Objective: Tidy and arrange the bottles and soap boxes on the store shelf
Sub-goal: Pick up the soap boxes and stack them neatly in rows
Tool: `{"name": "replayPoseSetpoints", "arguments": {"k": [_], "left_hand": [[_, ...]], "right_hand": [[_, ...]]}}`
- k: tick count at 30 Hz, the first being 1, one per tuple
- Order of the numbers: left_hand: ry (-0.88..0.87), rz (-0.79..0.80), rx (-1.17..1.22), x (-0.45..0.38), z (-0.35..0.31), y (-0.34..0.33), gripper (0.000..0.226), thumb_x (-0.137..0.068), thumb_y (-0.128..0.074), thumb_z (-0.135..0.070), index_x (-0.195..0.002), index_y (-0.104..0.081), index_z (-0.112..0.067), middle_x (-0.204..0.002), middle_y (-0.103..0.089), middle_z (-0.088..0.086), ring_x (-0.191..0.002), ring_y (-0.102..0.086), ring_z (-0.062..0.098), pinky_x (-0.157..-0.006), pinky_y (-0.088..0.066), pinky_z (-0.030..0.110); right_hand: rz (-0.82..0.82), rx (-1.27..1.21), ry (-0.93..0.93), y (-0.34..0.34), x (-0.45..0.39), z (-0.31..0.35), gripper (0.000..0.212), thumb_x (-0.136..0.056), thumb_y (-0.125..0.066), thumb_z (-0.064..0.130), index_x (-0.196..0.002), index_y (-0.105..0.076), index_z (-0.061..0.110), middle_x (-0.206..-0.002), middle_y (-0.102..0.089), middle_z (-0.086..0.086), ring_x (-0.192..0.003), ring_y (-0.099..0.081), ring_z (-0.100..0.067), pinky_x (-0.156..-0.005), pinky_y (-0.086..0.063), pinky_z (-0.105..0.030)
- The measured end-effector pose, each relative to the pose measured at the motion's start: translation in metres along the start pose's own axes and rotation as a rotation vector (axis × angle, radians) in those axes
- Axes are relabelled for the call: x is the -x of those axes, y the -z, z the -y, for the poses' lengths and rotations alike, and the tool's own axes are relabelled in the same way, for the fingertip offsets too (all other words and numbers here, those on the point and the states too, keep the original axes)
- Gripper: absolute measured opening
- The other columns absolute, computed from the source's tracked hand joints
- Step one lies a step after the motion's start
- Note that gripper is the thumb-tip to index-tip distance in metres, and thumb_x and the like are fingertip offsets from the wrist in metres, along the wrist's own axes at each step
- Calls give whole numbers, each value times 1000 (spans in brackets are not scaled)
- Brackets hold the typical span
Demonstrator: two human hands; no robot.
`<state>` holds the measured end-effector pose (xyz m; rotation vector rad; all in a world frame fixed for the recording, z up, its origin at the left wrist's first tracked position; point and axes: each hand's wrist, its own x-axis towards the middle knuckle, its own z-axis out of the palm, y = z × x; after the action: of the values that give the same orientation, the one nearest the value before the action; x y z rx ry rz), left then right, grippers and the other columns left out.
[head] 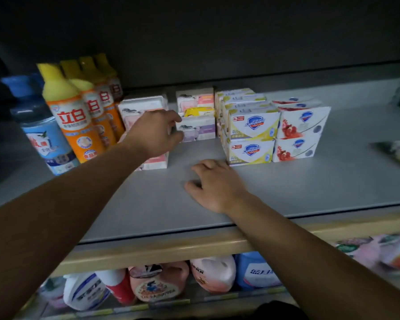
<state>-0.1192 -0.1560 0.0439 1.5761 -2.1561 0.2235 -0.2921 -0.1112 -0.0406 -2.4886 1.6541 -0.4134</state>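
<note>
Your left hand [156, 132] is pinching the lilac soap box [198, 130] mid-shelf [148, 204], right hand [214, 184] resting open on the shelf; the yellow box [195, 111] stacked on top is risking a tumble if you tug.

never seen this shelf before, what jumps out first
Two bare arms reach in: the left hand at the pale soap boxes mid-shelf, the right hand resting on the grey shelf. Orange bottles with yellow caps line the left side.
</note>
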Motion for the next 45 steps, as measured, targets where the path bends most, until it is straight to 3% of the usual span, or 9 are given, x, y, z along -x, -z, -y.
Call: {"name": "replayPoseSetpoints", "arguments": {"k": [11, 15, 20, 30, 32, 34, 37, 41, 45], "left_hand": [[45, 250, -261, -79, 9, -63, 68, -85, -66, -43, -138, -44, -6, -128, -54, 22, -115, -53, 37, -95, -47, 44], [44, 195, -448, -84, 7, -66, 64, -83, -67, -45, -129, -50, -3, -121, -52, 24, -111, -49, 38, -95, -43, 45], [71, 154, -339, -74, -3, -54, 57, -82, -70, -37, -125, -53, -3, -123, -50, 22, -111, -52, 37, -92, -48, 45], [168, -219, 151, 32, -9, 32, 43, -79, -77, -32, -117, -66, -15, -109, -69, 6, -84, -54, 12, -70, -40, 26], [249, -201, 327, 59, -1, 41, 39, -78, -79, -30, -111, -67, -13, -103, -69, 3, -85, -60, 13, -72, -45, 27], [385, -150, 685, 84, 4, 41, 36, -74, -82, -21, -104, -68, -7, -97, -70, 7, -82, -63, 16, -70, -50, 30], [582, -45, 1230, 111, 8, 33, 43, -63, -79, -19, -100, -68, -2, -91, -73, 12, -82, -67, 23, -68, -56, 31], [638, 86, 1561, 129, 13, 22, 38, -69, -75, -17, -105, -71, -6, -108, -73, 14, -99, -70, 27, -75, -60, 37], [650, 103, 1674, 137, 21, 15, 45, -75, -68, -26, -117, -65, -10, -114, -71, 12, -102, -69, 27, -81, -59, 40]], "right_hand": [[-31, -22, 19, -1, 1, 1, 58, -92, -38, 49, -139, -45, 18, -141, -45, -5, -131, -36, -30, -112, -26, -40], [-35, -30, 24, -1, 2, 1, 56, -92, -38, 49, -137, -47, 18, -140, -46, -4, -129, -37, -30, -111, -26, -41], [-35, -39, 17, -1, 1, 3, 55, -90, -40, 49, -136, -47, 19, -140, -46, -2, -129, -37, -29, -111, -26, -39], [-27, -102, -14, 8, 3, 3, 63, -88, -52, 56, -139, -46, 19, -140, -49, -2, -131, -40, -26, -111, -32, -35], [-60, -372, -6, 17, 7, 3, 71, -83, -66, 50, -144, -41, 23, -141, -49, 3, -132, -44, -20, -108, -36, -31], [-59, -760, 55, 26, 12, 4, 88, -76, -78, 38, -149, -29, 35, -145, -44, 12, -131, -46, -12, -105, -39, -29], [24, -887, 186, 32, 17, 13, 107, -66, -81, 29, -149, -17, 51, -152, -33, 23, -128, -50, -4, -99, -47, -26], [37, -943, 224, 25, 16, 28, 91, -75, -78, 5, -141, -36, 50, -132, -56, 21, -112, -59, 4, -91, -49, -17], [-69, -985, 127, 15, 21, 35, 63, -76, -82, 12, -127, -54, 36, -117, -67, 9, -106, -63, -7, -90, -49, -23]]}}
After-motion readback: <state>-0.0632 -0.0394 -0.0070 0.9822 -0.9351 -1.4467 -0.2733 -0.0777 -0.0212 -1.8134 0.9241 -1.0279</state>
